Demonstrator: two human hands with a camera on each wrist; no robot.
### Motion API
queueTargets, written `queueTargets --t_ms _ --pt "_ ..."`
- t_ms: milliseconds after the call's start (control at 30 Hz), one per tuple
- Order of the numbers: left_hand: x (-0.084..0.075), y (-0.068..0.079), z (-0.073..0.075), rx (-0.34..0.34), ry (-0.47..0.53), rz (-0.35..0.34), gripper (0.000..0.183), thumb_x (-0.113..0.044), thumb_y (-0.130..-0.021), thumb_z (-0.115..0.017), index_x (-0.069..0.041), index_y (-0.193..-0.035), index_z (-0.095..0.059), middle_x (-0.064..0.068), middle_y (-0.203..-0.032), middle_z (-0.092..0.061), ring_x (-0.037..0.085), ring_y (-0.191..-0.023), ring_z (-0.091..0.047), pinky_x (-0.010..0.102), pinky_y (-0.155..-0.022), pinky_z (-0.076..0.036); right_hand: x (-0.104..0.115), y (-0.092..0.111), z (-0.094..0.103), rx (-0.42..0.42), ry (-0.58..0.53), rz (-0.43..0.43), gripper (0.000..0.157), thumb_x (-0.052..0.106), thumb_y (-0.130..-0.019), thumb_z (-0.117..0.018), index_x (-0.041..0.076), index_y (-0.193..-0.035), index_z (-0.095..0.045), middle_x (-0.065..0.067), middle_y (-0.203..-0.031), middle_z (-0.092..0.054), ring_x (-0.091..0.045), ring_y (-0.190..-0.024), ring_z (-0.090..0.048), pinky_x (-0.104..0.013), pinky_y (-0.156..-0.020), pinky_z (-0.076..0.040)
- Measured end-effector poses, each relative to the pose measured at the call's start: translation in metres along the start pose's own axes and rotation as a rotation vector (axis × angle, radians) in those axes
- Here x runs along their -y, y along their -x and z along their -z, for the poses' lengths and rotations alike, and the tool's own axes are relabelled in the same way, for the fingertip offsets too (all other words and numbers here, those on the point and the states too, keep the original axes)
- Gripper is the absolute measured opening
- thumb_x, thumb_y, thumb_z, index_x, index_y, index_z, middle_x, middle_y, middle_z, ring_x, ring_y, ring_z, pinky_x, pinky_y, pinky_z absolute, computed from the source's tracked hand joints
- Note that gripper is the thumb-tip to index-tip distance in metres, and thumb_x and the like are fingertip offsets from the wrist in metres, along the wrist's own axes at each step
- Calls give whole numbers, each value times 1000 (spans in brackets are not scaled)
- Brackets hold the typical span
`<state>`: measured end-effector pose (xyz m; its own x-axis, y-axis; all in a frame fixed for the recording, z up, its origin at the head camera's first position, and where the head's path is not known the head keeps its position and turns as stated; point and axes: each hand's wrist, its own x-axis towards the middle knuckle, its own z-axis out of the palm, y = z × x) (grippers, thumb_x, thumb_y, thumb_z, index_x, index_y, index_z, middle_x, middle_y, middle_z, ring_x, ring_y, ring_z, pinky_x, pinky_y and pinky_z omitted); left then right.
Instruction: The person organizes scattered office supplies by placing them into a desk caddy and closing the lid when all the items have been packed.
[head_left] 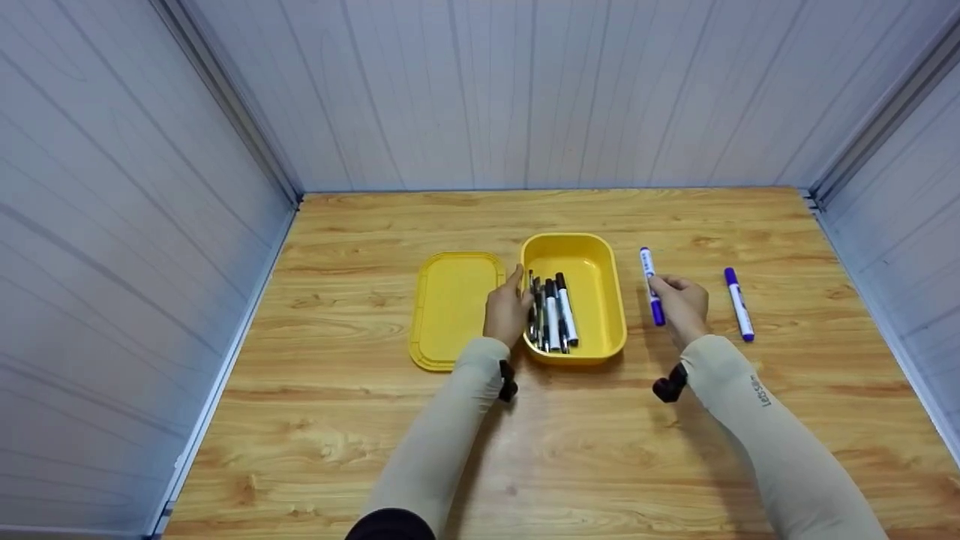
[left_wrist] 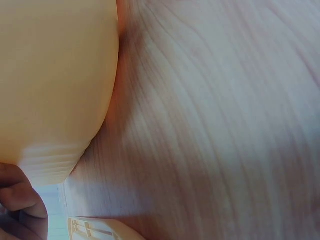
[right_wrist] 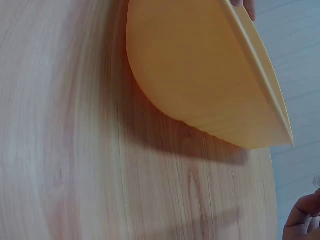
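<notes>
Noted: several pens [head_left: 553,315] lie in the yellow box [head_left: 598,300], its left rim gripped by the left hand [head_left: 506,311]. Outside, the right hand [head_left: 684,304] pinches a purple-capped marker [head_left: 646,264]; a second marker [head_left: 739,306] lies unboxed farther right (lid [head_left: 454,307] off, at left).

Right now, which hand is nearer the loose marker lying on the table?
Right: your right hand is just left of that marker; your left hand is farther left, at the yellow box.

Yellow box [right_wrist: 190,65] cut off in wrist views; held marker's lettering [head_left: 647,263] too small.
</notes>
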<state>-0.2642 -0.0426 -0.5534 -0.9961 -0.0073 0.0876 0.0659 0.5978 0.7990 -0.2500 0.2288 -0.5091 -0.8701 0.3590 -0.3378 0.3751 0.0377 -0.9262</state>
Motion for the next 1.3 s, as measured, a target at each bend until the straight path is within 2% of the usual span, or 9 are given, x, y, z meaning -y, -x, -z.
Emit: queueTargets --t_ms 267,567,967,1100,1300 --pt "1 -1 1 -17 0 -22 55 -10 -97 -53 -10 -150 -42 -6 -58 -38 8 -52 -34 23 -53 -33 1 0 -18 -14 48 25 29 24 -89 -67 7 -112 -68 7 -87 -62 -4 -74 -56 -16 -62 -48" --pt "2 1 1 -7 11 -11 56 -11 -97 -53 -11 -151 -40 -6 -57 -36 9 -51 -34 23 -53 -33 -1 5 -39 17 48 -30 32 25 -89 -68 7 -116 -66 0 -105 -61 -8 -90 -57 -19 -75 -50" --pt "1 0 -1 6 22 -4 56 -11 -97 -53 -10 -151 -39 -5 -57 -35 9 -49 -32 23 -52 -35 -2 7 -46 14 103 -38 40 25 -91 -67 5 -125 -62 -6 -115 -60 -12 -99 -56 -20 -84 -49" --pt "2 0 -1 4 14 -5 56 -12 -97 -54 -10 -151 -40 -5 -58 -37 9 -50 -34 24 -53 -36 -3 9 -48 -9 143 13 37 23 -90 -69 3 -121 -64 -6 -107 -61 -12 -93 -58 -19 -77 -50" --pt "3 -1 -1 -15 -7 -26 56 -10 -95 -54 -9 -150 -42 -3 -57 -38 11 -52 -34 26 -58 -39 -4 11 -51 -36 274 164 31 19 -84 -72 1 -109 -68 -6 -96 -63 -13 -83 -59 -19 -67 -49"
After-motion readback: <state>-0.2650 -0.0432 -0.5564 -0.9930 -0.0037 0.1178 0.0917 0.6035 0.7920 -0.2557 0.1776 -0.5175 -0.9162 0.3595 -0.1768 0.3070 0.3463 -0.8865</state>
